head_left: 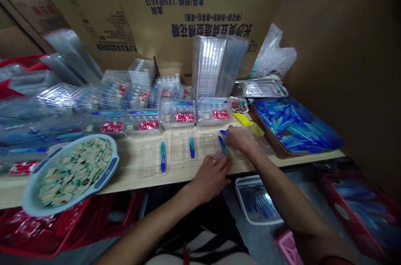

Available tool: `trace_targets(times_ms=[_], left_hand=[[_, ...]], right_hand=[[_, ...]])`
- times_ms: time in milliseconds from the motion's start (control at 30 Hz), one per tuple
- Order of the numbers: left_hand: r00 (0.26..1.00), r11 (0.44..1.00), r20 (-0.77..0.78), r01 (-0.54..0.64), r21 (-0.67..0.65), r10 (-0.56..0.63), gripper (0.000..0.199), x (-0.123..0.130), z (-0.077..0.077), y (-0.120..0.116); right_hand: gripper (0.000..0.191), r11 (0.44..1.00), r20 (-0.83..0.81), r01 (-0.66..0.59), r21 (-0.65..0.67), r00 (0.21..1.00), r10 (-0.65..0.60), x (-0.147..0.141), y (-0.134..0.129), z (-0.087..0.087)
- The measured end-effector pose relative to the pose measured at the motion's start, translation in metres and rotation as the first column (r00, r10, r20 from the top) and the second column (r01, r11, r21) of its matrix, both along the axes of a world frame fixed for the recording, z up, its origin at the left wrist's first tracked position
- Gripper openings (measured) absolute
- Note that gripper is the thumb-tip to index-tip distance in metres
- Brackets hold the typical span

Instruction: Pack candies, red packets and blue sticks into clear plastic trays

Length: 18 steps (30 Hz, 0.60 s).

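Note:
My left hand, with a ring on one finger, rests at the front edge of a clear plastic tray, its fingertips by a blue pen-shaped item. Just right of it, my right hand has its fingers closed on another blue item, whose tip sticks out to the left. Two more trays to the left each hold one blue item, one near the middle and one farther left. Behind them stand filled trays with red packets.
A blue bowl of small striped pieces stands at left. At right is a box full of blue items. Tall stacks of clear trays rise behind, before a large carton. A white basket is below the table edge.

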<state>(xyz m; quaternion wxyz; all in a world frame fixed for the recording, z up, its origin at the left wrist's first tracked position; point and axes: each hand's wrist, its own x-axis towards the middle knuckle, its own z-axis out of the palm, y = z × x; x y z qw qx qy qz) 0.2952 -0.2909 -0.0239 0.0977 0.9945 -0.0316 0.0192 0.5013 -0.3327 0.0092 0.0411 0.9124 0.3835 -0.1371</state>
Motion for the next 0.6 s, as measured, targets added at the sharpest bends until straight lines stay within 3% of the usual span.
trace_targets(times_ms=[233, 367, 500, 600], left_hand=[[0.999, 0.999, -0.014, -0.031, 0.035, 0.031, 0.067, 0.003, -0.019, 0.004], [0.999, 0.999, 0.004, -0.041, -0.015, 0.041, 0.064, -0.001, -0.019, 0.004], [0.985, 0.996, 0.160, -0.061, -0.058, 0.070, 0.048, -0.014, -0.019, 0.010], [0.939, 0.989, 0.314, -0.120, -0.088, 0.141, 0.036, -0.028, -0.018, 0.024]], right_hand=[[0.034, 0.999, 0.024, -0.019, -0.039, 0.999, 0.020, 0.008, -0.012, 0.010], [0.033, 0.998, 0.101, 0.023, 0.054, 0.994, -0.028, 0.027, -0.038, 0.021], [0.030, 0.989, 0.120, 0.024, 0.143, 0.992, -0.042, 0.028, -0.065, 0.024], [0.031, 0.997, 0.093, 0.020, 0.077, 0.995, -0.027, 0.008, -0.070, 0.022]])
